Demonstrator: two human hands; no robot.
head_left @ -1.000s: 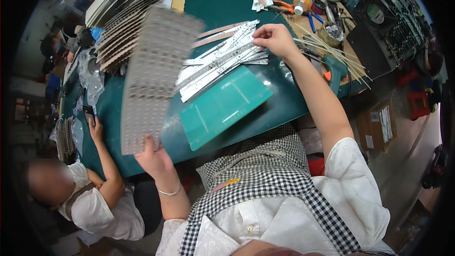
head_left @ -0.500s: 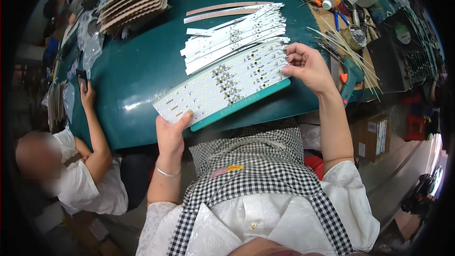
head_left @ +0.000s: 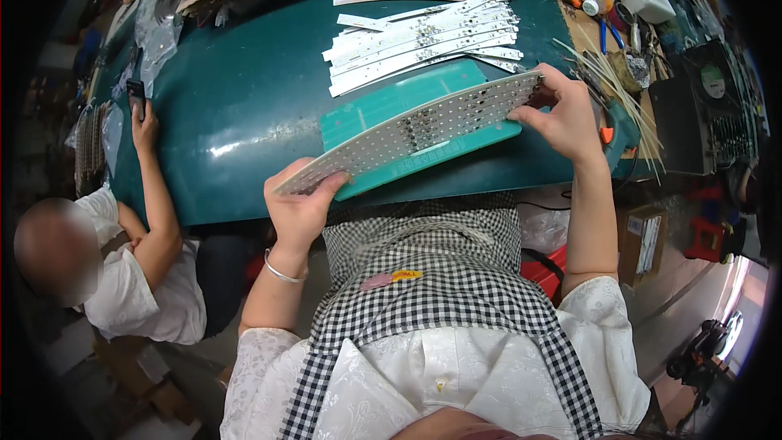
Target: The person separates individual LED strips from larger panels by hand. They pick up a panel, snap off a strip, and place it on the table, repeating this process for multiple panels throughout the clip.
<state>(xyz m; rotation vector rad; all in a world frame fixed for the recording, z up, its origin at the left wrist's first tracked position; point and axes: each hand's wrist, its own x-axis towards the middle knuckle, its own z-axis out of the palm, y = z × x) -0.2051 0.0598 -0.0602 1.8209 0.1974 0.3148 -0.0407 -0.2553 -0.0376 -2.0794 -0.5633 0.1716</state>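
Lifted since half a second ago, the perforated panel now tilts above the green cutting mat; my left hand grips its near-left end; my right hand pinches its far-right end.

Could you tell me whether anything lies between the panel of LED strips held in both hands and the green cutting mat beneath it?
Nothing visible does. The left hand and right hand hold the panel of LED strips by its ends just above the green cutting mat, whose visible surface is bare; the loose white strips lie beyond it.
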